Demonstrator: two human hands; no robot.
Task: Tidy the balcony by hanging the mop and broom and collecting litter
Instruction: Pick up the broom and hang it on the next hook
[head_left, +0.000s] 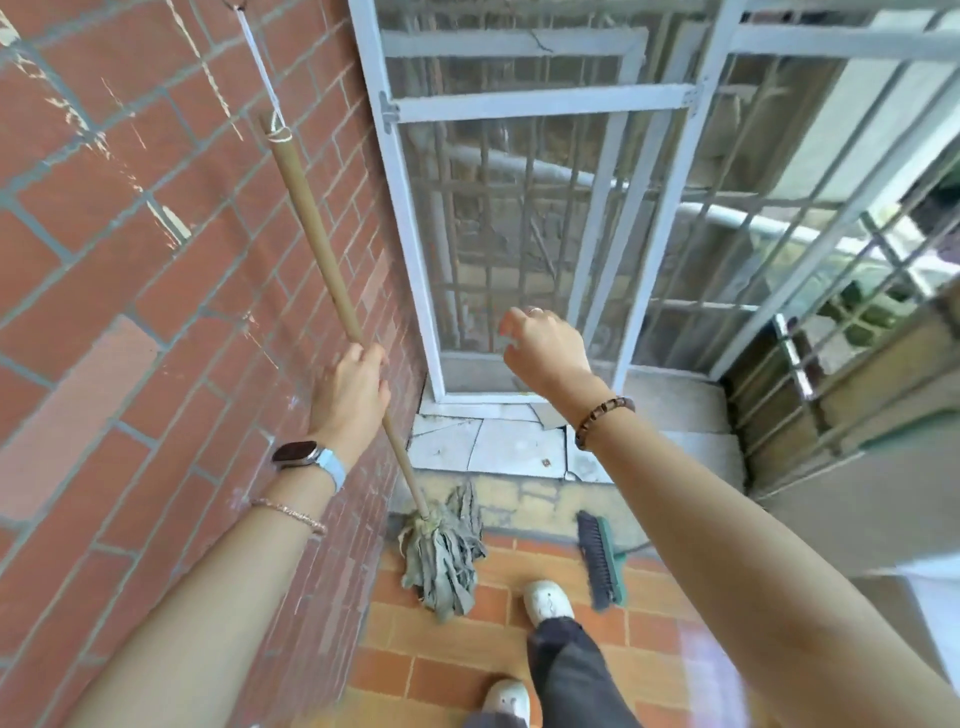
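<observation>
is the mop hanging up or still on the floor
Hanging: the mop has its string loop running up the brick wall. The left hand grips the handle; whether its head touches the floor is unclear.

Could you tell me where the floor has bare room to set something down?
Bare orange tiles lie between the mop head and the broom head, and ahead of the shoes. The cracked white slabs below the metal gate are open too. By the brick wall it is crowded with the mop.
</observation>
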